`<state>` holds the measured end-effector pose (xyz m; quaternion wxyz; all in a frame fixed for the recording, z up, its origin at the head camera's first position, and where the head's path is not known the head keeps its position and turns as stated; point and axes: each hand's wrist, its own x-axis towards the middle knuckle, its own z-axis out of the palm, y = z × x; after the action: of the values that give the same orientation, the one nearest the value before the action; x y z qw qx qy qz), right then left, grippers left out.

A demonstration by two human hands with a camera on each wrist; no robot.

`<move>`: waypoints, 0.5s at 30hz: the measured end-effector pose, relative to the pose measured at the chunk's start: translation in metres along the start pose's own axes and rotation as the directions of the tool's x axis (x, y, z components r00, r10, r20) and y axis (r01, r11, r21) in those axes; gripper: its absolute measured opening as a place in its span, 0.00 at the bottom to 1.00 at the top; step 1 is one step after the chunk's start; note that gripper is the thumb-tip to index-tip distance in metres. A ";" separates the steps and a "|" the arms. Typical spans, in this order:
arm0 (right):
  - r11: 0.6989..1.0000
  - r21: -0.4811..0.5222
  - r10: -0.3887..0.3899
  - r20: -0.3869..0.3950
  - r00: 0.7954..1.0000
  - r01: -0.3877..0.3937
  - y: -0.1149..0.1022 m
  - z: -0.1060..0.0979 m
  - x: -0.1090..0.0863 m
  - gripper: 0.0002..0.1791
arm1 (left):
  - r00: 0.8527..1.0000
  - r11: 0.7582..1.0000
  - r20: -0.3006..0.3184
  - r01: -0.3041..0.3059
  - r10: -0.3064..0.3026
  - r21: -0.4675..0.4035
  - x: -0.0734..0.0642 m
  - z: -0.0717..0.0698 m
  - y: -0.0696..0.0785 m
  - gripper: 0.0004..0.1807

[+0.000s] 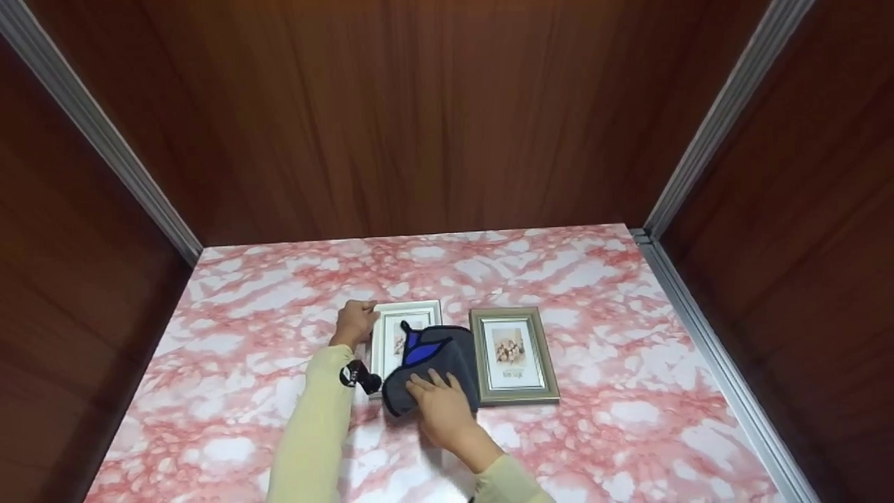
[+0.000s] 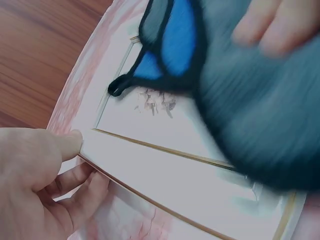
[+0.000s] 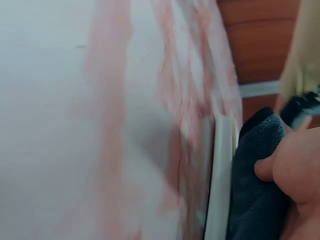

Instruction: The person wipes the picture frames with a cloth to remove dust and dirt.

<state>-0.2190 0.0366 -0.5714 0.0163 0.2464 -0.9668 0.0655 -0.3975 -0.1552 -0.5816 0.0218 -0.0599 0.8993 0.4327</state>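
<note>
A white picture frame [image 1: 407, 307] lies on the table, partly hidden by a grey cloth [image 1: 447, 349] with black edging, a blue patch and a hanging loop. My left hand [image 1: 356, 321] holds the frame's left edge near its upper corner; in the left wrist view the thumb [image 2: 72, 145] lies on top and the other fingers curl under the rim. On the cloth rests my right hand [image 1: 445, 412], its fingers extended and pressing it over the frame's lower right part. The right wrist view shows the right thumb [image 3: 265, 169] against the cloth.
Just right of the cloth lies a second picture frame [image 1: 515, 356], gold-coloured, with a flower picture. The red-and-white marbled tabletop [image 1: 279, 279] is bordered by brown wood panels [image 1: 419, 140] at the back and sides. Metal rails [image 1: 719, 370] run along the panel edges.
</note>
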 end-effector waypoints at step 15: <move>0.959 0.264 -0.130 0.101 0.986 0.099 0.012 0.004 -0.105 0.23 | 0.998 0.997 -0.009 0.060 -0.059 0.049 -0.013 -0.009 -0.010 0.20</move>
<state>-0.1331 0.0962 -0.5834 -0.0688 0.3055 -0.9334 0.1752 -0.3835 -0.1672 -0.5827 0.0328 -0.0878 0.9076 0.4093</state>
